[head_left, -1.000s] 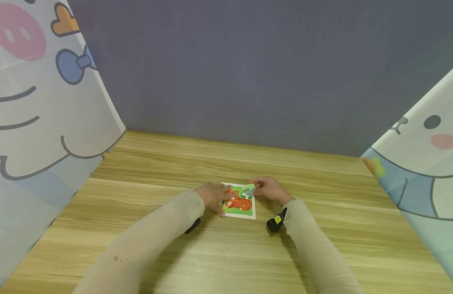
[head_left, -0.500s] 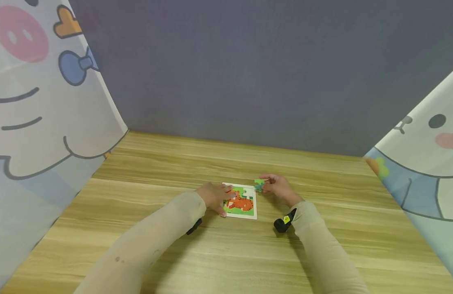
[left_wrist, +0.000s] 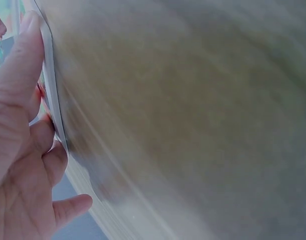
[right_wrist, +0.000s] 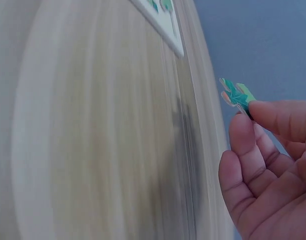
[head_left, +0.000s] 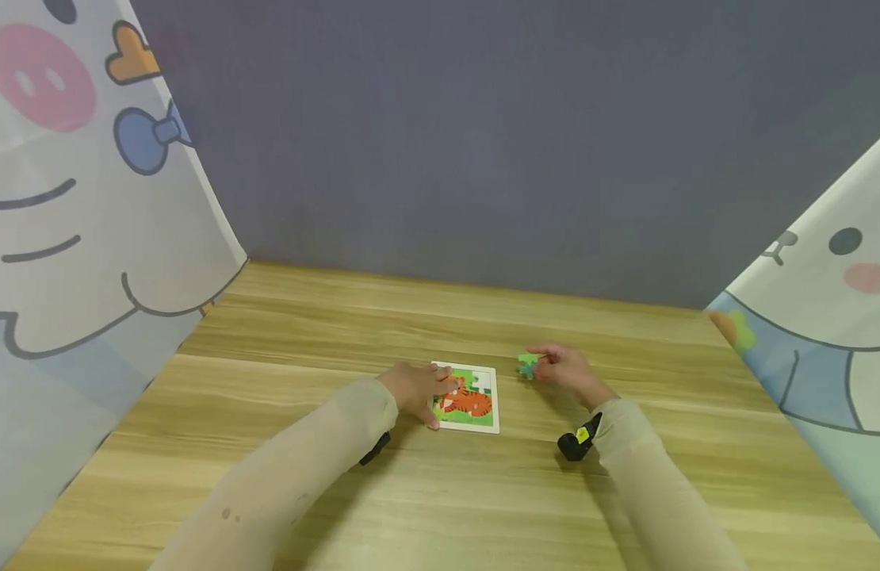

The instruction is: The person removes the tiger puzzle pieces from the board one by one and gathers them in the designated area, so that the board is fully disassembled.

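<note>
A small square jigsaw puzzle with a white frame point(head_left: 495, 400) and an orange tiger picture point(head_left: 476, 403) lies on the table. White backing shows in a gap at its upper right corner. My left hand point(head_left: 415, 388) rests with spread fingers over the puzzle's left side, its thumb at the lower left edge. Held off to the right of the frame is a green and teal puzzle piece point(head_left: 527, 365), which my right hand point(head_left: 568, 370) pinches between thumb and fingers. In the right wrist view this piece point(right_wrist: 236, 95) is raised above the table.
The wood-grain table point(head_left: 440, 507) runs back to a dark grey wall point(head_left: 468, 143). Cartoon-printed panels stand at the left point(head_left: 90, 222) and the right point(head_left: 839, 317). A black wrist camera point(head_left: 574, 446) sits below the right hand.
My right hand has lifted the puzzle piece off the upper right corner and carried it to the right, uncovering the white gap. The left hand has stayed on the puzzle.
</note>
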Demonstrator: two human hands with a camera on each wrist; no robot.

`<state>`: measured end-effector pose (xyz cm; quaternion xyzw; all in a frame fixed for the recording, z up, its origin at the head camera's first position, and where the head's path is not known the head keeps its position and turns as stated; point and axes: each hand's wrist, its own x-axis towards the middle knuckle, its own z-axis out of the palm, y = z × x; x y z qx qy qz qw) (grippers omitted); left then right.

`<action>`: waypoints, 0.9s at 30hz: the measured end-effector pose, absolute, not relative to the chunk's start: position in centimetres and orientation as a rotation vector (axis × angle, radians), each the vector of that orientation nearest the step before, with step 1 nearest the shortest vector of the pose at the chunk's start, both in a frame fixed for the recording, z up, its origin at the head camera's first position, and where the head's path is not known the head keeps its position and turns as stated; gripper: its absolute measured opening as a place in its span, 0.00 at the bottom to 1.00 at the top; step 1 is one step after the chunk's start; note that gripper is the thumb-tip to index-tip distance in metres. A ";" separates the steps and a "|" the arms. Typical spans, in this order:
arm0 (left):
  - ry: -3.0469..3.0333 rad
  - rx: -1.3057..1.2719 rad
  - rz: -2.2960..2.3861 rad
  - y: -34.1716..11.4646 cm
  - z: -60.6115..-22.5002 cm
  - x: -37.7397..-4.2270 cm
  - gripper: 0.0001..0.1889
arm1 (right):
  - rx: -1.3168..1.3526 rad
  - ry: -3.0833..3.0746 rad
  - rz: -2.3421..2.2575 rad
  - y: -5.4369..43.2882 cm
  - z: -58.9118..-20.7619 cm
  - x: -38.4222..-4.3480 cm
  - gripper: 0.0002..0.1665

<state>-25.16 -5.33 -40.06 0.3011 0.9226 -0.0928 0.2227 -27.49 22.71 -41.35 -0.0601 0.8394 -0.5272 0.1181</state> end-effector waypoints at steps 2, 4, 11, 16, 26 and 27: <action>2.549 0.831 -0.250 -5.3 -40.1 -25.1 0.44 | -0.179 2.464 -1.533 23.2 -41.2 -27.1 0.26; 2.550 0.827 -0.246 -5.2 -40.0 -25.1 0.44 | -0.181 2.467 -1.527 23.6 -41.1 -26.9 0.26; 2.550 0.822 -0.236 -5.2 -39.7 -24.9 0.44 | -0.167 2.485 -1.487 24.7 -40.7 -26.5 0.27; 2.555 0.814 -0.233 -5.2 -39.7 -24.8 0.44 | -0.203 2.514 -1.465 25.4 -40.7 -26.1 0.27; 2.554 0.836 -0.266 -5.2 -39.9 -24.9 0.45 | -0.219 2.562 -1.432 27.2 -41.4 -25.6 0.25; 2.554 0.838 -0.266 -5.2 -39.9 -24.8 0.45 | -0.221 2.574 -1.424 27.4 -41.5 -25.6 0.25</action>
